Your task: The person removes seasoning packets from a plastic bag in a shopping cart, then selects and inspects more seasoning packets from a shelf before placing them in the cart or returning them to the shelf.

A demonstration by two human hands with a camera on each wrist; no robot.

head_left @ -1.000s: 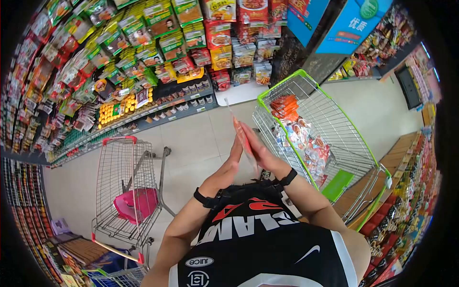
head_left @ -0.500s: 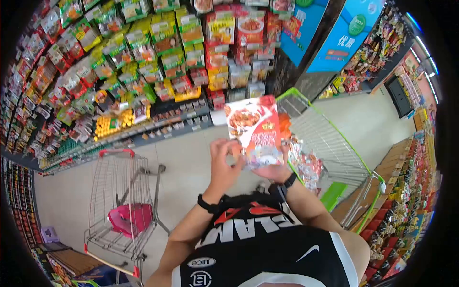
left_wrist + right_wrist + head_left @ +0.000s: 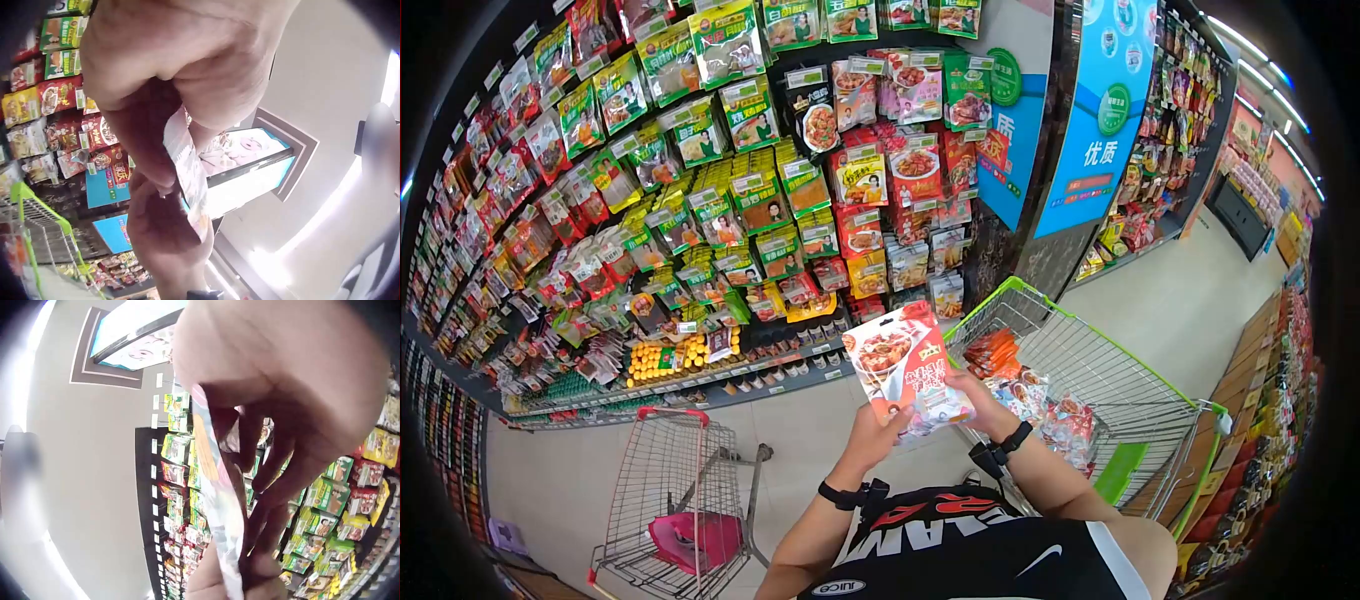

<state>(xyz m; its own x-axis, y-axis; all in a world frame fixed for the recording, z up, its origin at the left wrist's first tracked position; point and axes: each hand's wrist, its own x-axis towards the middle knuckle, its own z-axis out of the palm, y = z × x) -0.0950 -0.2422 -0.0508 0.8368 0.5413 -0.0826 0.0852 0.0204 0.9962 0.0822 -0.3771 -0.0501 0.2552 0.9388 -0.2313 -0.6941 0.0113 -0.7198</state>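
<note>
Now a red food packet [image 3: 905, 367] is being held lower than half a second ago, just left of the green-rimmed cart [image 3: 1090, 375], pinched at its lower edge by the left hand [image 3: 877, 430] and right hand [image 3: 980, 408]. Its Chinese print is being blurred; "JUICE" is being shown on the black jersey [image 3: 990, 555].

Two hands [image 3: 878, 432] [image 3: 988, 405], one held packet [image 3: 905, 368], two trolleys [image 3: 1100, 390] [image 3: 675, 500]

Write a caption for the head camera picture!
Both hands, left hand and right hand, hold a red packet before the green cart.
</note>
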